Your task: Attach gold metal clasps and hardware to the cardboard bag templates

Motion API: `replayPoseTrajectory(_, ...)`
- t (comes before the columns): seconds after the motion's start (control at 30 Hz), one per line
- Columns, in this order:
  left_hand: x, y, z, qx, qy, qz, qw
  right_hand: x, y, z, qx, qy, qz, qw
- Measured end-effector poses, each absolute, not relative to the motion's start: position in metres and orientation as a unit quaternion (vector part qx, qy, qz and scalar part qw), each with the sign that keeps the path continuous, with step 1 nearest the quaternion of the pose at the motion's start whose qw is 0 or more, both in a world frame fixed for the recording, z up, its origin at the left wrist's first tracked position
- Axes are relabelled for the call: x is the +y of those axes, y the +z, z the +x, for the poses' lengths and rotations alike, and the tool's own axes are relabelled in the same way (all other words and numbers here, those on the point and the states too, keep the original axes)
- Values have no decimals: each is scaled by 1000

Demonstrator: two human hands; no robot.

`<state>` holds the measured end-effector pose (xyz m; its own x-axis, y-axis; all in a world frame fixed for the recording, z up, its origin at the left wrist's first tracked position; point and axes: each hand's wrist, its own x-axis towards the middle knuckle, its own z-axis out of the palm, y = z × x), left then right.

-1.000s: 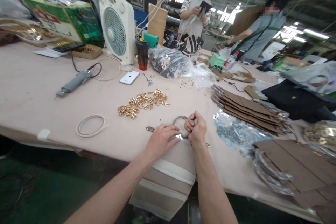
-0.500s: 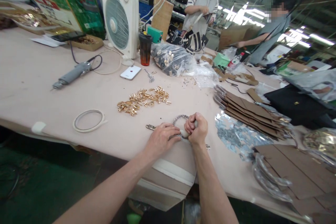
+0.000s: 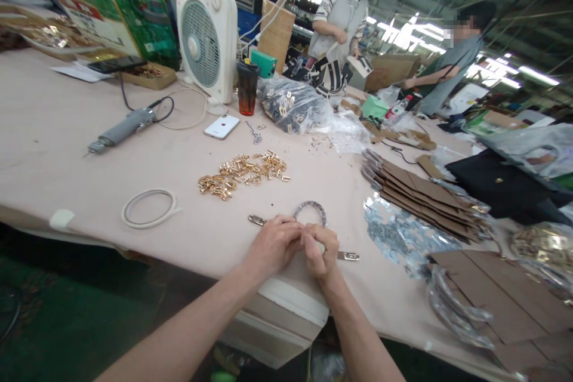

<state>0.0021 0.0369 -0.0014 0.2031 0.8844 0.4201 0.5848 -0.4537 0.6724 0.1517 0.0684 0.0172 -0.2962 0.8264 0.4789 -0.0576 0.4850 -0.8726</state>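
My left hand (image 3: 271, 245) and my right hand (image 3: 319, 250) meet at the table's near edge, fingers curled and pinched together over the top of a beige bag with a white band (image 3: 286, 304) that hangs off the edge. A silvery chain loop (image 3: 310, 210) with metal end clasps (image 3: 256, 220) lies just beyond my fingers. What the fingertips pinch is too small to name. A heap of gold metal fittings (image 3: 244, 172) lies farther back.
A white tape ring (image 3: 148, 208) and a grey power tool (image 3: 120, 131) lie at left. A white phone (image 3: 221, 126), cup (image 3: 248, 88) and fan (image 3: 206, 33) stand behind. Stacked brown cardboard pieces (image 3: 421, 188) lie at right. Two people work at the far side.
My right hand has dropped from a raised fist on the chain to a low pinch beside my left hand. The chain loop now lies uncovered on the table.
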Motion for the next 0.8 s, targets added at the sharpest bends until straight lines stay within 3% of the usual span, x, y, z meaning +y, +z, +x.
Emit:
replayPoseTrajectory(0.17, 40, -5, 3, 497, 402, 750, 170, 66, 34, 160, -528, 449, -249, 676)
replayPoseTrajectory(0.27, 45, -1, 4, 512, 385, 749, 165, 71, 57, 167, -495, 434, -233, 715)
replayPoseTrajectory(0.43, 54, 5, 7, 541, 357, 743, 169, 82, 69, 173, -485, 453, -236, 709)
replayPoseTrajectory(0.8, 46, 4, 6, 521, 384, 747, 155, 76, 33, 154, -506, 497, -221, 669)
